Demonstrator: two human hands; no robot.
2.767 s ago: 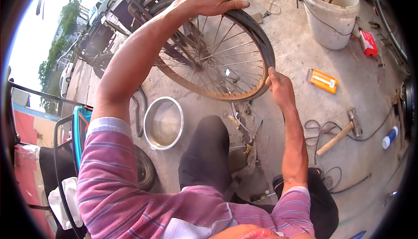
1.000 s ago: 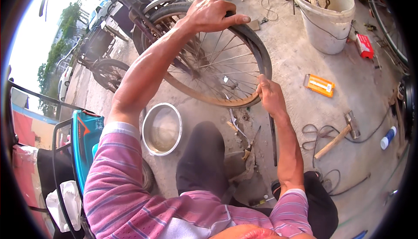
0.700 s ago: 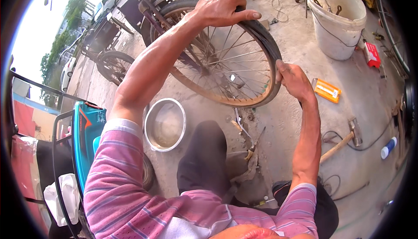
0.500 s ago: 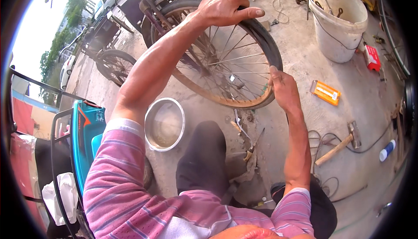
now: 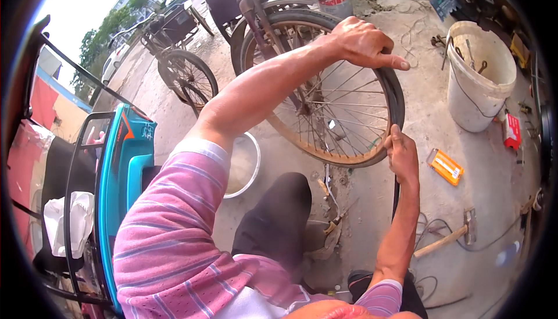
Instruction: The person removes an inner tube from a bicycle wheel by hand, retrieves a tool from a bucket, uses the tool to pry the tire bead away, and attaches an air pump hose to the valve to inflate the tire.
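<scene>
A spoked bicycle wheel [image 5: 349, 157] with a brown, rusty-looking rim stands in front of me, still on the cycle's frame [image 5: 253, 11]. My left hand [image 5: 361, 43] curls over the black tire [image 5: 397, 95] at the wheel's upper right, its thumb sticking out. Lower on the same side, my right hand [image 5: 402, 156] grips the tire at the rim, thumb and fingers pressed together. From beneath that hand a black rubber strip [image 5: 396, 197] hangs down beside my forearm; whether it is tire or inner tube, I cannot tell.
A white basin [image 5: 254, 171] lies behind my left arm. Rightward are a dirty bucket [image 5: 476, 110] of tools, an orange box [image 5: 446, 167], a red box [image 5: 511, 131] and a hammer [image 5: 447, 241] by a loose cable. A teal vehicle [image 5: 131, 162] stands at left, another tricycle [image 5: 186, 69] behind.
The view has swung, so the wheel and surroundings appear farther right and lower. Both hands keep hold of the tire at about the same spots. The black strip below my right hand shows more.
</scene>
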